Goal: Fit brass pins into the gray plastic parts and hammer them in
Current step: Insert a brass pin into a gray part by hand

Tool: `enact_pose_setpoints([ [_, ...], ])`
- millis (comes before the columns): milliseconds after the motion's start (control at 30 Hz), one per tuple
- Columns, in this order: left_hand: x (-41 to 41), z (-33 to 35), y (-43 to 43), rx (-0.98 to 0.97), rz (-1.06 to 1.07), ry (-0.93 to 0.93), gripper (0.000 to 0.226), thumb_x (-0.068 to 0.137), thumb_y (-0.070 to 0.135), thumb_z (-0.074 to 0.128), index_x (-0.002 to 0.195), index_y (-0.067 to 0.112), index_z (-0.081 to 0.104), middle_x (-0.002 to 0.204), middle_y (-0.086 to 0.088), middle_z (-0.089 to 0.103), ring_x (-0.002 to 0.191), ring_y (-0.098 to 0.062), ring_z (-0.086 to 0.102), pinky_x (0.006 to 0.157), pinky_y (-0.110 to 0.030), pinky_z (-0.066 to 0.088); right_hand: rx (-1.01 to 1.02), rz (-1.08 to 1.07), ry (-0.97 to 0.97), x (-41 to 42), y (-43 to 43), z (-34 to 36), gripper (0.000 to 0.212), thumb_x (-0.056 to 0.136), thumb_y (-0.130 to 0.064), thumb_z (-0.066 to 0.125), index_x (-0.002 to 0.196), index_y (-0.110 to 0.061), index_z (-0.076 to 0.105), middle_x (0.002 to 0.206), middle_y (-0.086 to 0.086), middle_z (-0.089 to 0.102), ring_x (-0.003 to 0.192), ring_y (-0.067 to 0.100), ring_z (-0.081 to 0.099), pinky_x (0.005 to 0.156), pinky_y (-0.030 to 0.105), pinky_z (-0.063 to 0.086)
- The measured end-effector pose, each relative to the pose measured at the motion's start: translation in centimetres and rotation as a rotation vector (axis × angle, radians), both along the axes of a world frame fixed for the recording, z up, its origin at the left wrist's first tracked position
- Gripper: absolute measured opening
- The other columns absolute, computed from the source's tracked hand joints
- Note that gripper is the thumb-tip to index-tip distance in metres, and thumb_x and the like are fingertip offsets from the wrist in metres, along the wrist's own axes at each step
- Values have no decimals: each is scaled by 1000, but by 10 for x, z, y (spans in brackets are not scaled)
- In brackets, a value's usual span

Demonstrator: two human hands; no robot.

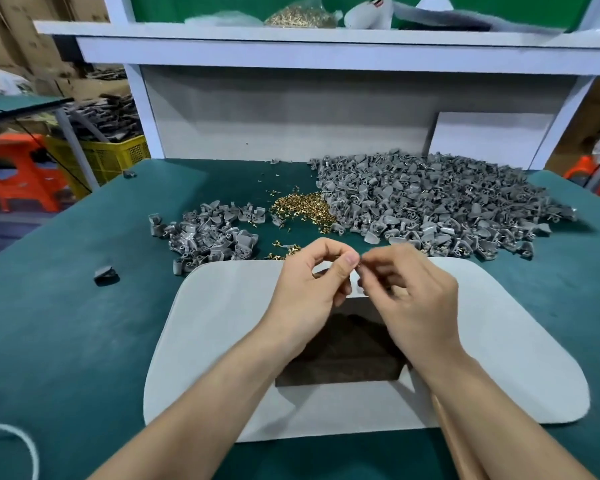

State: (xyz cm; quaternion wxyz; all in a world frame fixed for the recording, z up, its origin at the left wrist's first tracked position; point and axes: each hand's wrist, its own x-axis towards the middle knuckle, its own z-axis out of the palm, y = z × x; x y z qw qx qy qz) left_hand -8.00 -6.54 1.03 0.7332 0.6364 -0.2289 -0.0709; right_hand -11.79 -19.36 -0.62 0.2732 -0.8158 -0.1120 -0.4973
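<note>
Table: green table (pixel 66 323); a pale board (pixel 222 341) lies under the fingers, its cutout (pixel 343 355) showing something dark.
Left hand (pixel 309 285): fingers curled, apparently pinching a brass pin (pixel 358 267).
Right hand (pixel 416 296): fingers curled on a gray part (pixel 359 288), mostly hidden, just right of the pin.
Beyond fingers: loose pins (pixel 302 209), then the parts pile (pixel 430 202) farther right.

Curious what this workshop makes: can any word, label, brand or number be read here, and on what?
No readable text anywhere in the picture.
White object on the upper shelf: a small black-and-red mark, too blurred to read.
</note>
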Motion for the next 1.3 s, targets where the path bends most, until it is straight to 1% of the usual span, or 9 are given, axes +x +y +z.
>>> enact_pose_setpoints([
  [267, 3, -4, 2, -20, 15, 13, 12, 92, 7, 58, 81, 8, 60, 67, 5, 57, 52, -5, 50, 50, -17, 42, -134, -23, -24, -4, 5, 2, 4, 80, 0, 71, 82, 1, 68, 76, 8, 66, 69, 9, 58, 67, 17, 49],
  [433, 3, -4, 1, -9, -3, 30, 26, 93, 0, 52, 101, 17, 71, 96, 0, 69, 84, -13, 67, 88, -32, 54, 134, -30, 64, -3, 11, 1, 7, 76, 1, 70, 78, -4, 66, 70, 4, 65, 65, 11, 58, 65, 10, 48],
  [567, 1, -3, 1, 35, -29, -18, 42, 92, -7, 47, 118, 20, 67, 116, -3, 61, 91, -7, 68, 90, -25, 53, 465, 93, 243, -7, 8, 2, 26, 77, -1, 71, 72, -25, 62, 65, 0, 66, 63, 22, 65, 60, 26, 52],
  [633, 1, -5, 1, 84, -7, -88, 41, 93, -4, 50, 119, 23, 66, 115, -1, 61, 95, -9, 66, 92, -27, 52, 495, 132, 271, -9, 7, 4, 21, 78, -7, 72, 71, -24, 62, 65, 4, 65, 61, 24, 64, 58, 29, 51],
  [700, 2, -6, 1, 99, 10, -118, 39, 92, -1, 55, 118, 25, 66, 109, 0, 63, 91, -12, 66, 91, -29, 53, 499, 143, 287, -10, 8, 5, 14, 76, -13, 70, 72, -23, 62, 64, 6, 61, 56, 22, 57, 54, 22, 46],
  [833, 2, -3, 2, 8, -11, -9, 35, 89, 0, 61, 114, 24, 68, 94, 0, 64, 76, -13, 67, 85, -31, 56, 543, 157, 309, -8, 6, 4, 24, 81, -3, 69, 73, -25, 63, 65, 10, 60, 55, 25, 54, 53, 22, 45],
  [1000, 1, -2, 2, 77, -13, -49, 35, 88, 7, 64, 120, 21, 66, 103, -1, 65, 87, -13, 62, 94, -40, 51, 596, 197, 313, -8, 5, 3, 21, 83, -1, 66, 70, -18, 63, 61, 9, 59, 51, 10, 53, 53, 18, 45],
  [1100, 1, -2, 2, 76, -48, -43, 41, 87, 2, 63, 124, 19, 63, 103, -4, 63, 79, -10, 59, 92, -32, 52, 625, 202, 322, -7, 5, 3, 21, 83, 0, 65, 70, -17, 62, 60, 12, 56, 49, 10, 50, 51, 19, 44],
  [1300, 3, -7, 1, 28, -81, 31, 39, 88, 5, 63, 124, 20, 61, 75, 6, 62, 64, -6, 58, 66, -16, 51, 645, 200, 318, -5, 3, 3, 20, 83, -3, 65, 69, -17, 61, 59, 10, 55, 48, 9, 50, 48, 15, 44],
])
